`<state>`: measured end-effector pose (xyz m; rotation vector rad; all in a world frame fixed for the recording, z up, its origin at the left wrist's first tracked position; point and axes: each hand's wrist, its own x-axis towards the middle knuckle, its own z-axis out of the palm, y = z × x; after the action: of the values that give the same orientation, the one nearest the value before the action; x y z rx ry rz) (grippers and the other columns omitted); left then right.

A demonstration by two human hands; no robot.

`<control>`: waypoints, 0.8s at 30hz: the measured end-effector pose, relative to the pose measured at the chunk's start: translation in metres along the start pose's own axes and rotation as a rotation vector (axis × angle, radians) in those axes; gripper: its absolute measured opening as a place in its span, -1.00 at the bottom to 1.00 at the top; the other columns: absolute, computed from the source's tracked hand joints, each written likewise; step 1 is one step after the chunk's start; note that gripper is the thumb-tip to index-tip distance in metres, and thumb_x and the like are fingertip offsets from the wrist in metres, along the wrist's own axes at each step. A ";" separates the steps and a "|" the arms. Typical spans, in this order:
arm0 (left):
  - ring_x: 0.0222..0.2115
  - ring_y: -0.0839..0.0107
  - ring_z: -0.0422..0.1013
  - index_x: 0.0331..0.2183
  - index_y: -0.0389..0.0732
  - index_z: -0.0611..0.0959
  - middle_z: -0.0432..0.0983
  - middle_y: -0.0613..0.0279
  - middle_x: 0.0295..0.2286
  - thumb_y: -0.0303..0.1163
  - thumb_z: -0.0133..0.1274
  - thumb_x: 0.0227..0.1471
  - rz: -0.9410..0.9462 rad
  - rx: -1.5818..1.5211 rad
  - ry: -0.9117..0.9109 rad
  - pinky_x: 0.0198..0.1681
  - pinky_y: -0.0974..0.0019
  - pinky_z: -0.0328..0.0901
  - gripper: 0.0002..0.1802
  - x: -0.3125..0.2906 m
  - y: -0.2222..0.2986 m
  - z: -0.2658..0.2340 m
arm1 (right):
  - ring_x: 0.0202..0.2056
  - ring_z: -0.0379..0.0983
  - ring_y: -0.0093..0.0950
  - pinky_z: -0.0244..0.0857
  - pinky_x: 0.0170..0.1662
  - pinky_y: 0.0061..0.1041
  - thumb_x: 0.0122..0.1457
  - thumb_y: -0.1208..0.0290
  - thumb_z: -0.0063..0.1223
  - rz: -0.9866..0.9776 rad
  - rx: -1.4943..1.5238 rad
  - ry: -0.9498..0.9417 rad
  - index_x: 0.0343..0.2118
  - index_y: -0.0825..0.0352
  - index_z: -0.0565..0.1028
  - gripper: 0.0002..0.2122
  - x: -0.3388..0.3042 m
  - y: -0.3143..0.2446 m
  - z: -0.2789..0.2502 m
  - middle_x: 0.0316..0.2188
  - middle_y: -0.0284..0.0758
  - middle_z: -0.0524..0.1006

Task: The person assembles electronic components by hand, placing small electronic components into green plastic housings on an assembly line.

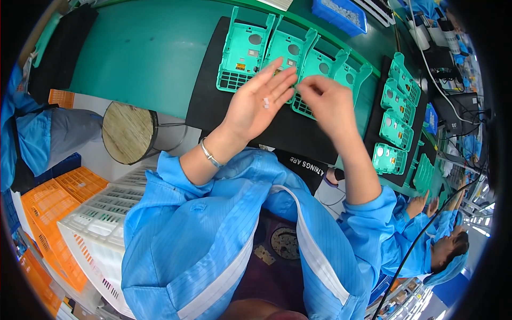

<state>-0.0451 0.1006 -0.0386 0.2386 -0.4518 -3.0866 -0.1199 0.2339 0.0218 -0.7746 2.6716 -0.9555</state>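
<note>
Palm up, my left hand (250, 106) is held out with its fingers stretched. A few tiny white pieces (266, 102) lie on that palm. Close beside its fingertips is my right hand (329, 101), thumb and fingers pinched together; whatever is between them is too small or hidden to name. Beyond both hands stand several green plastic housings (244, 45) in a row, each with a round hole, a grille and two upright arms. My left fingers partly cover the second housing (288, 47), and my right hand hides part of the third housing (320, 63).
The housings rest on a black mat (205, 90) on a green bench (144, 53). More green housings (397, 128) line a second mat at right, where a co-worker (426, 245) sits. A blue bin (341, 16) stands at the back. Left are a round stool (128, 132) and crates (69, 192).
</note>
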 end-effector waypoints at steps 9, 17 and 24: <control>0.08 0.23 0.12 0.08 -0.32 0.18 0.15 -0.06 0.05 -0.27 -0.22 0.14 0.066 0.012 0.041 0.15 0.23 0.03 -0.47 -0.003 0.012 -0.001 | -0.57 0.50 -0.50 0.36 -0.39 -0.53 -0.10 0.35 0.01 0.268 -0.021 -0.042 -0.52 0.35 0.54 -0.82 0.053 0.039 -0.001 -0.66 -0.31 0.54; 0.08 0.24 0.12 0.08 -0.34 0.18 0.16 -0.06 0.04 -0.25 -0.21 0.14 0.066 0.009 0.047 0.15 0.24 0.03 -0.46 -0.004 0.015 -0.003 | -0.57 0.50 -0.48 0.36 -0.40 -0.52 -0.11 0.36 0.00 0.409 0.023 -0.198 -0.53 0.36 0.54 -0.82 0.063 0.041 -0.004 -0.65 -0.29 0.54; 0.06 0.23 0.16 0.04 -0.34 0.23 0.20 -0.04 0.01 -0.29 -0.19 0.12 0.093 -0.007 0.082 0.12 0.23 0.07 -0.50 -0.003 0.014 -0.002 | -0.60 0.47 -0.30 0.34 -0.41 -0.39 -0.07 0.36 -0.02 0.046 -0.422 -0.027 -0.55 0.38 0.52 -0.82 0.055 0.035 0.008 -0.65 -0.18 0.51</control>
<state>-0.0417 0.0867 -0.0362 0.3329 -0.4367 -2.9740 -0.1773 0.2227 -0.0070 -0.7883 2.8883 -0.3656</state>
